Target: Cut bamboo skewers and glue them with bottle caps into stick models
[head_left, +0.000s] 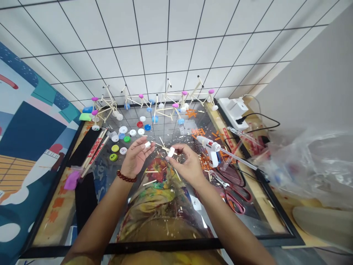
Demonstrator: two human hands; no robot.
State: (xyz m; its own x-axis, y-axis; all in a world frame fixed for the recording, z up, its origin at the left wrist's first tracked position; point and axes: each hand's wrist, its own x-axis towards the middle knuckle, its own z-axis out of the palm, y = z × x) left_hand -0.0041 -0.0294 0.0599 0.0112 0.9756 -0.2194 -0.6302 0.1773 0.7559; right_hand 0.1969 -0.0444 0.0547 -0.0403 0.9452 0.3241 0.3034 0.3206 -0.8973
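Observation:
In my left hand [137, 156], palm turned up, the thumb and fingers hold a small white piece [148, 144]. Between the thumb and forefinger of my right hand [187, 162] is another small white piece [171, 151], block-like from this angle; whether either is a bottle cap I cannot tell. Thin wooden sticks [163, 144] lie on the glass tabletop between and below the hands. Left of my left hand are loose bottle caps in several colours, among them a green cap [127, 139], a red cap [139, 124] and a yellow cap [115, 148].
Several small stick-built bicycle models [165, 106] with cap wheels line the tiled wall. To the right are a glue gun [212, 147], red-handled scissors [233, 193], orange scraps [198, 131] and a power strip [234, 110]. Chopsticks [95, 149] and a purple packet [72, 179] lie left.

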